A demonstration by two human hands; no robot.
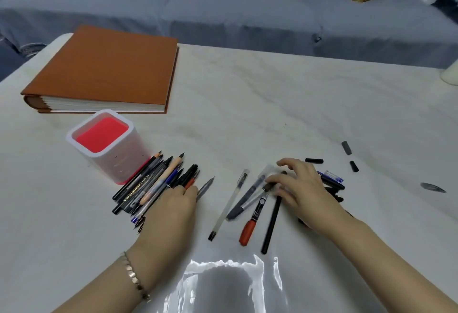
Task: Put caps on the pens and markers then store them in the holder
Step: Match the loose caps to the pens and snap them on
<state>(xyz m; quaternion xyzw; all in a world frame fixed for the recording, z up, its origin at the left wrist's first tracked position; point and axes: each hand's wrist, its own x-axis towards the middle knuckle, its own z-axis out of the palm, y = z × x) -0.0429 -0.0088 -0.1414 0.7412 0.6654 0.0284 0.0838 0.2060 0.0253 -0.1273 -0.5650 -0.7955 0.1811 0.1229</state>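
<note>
- The fingers [190, 190] of the left hand [173, 203] lay straight and close together, pressing flat on a bundle of pens. The right hand [304, 188] had its fingertips [282, 163] spread and arched over a second heap. Its thumb and forefinger met at a marker's end, but whether they pinched it could not be told.
- The table [247, 104], under a pale cover, bore everything.
- A brown album [106, 64] lay at the far left, well apart from both hands.
- The holder [124, 164] stood upright just beyond the bundle, with no pen in it.
- The bundle of pens [148, 183] fanned towards the holder, many nibs bare. The barrels looked light, stiff and smooth, and likely to roll, so mid-barrel seemed the safest hold.
- A clear pen [229, 203], a red-capped marker [250, 226] and a black pen [271, 223] lay loose between the hands.
- A black cap [314, 161] and a grey cap [346, 147] sat beyond the right hand. They looked tiny and apt to skitter, so each probably wanted a pinch by its sides.
</note>
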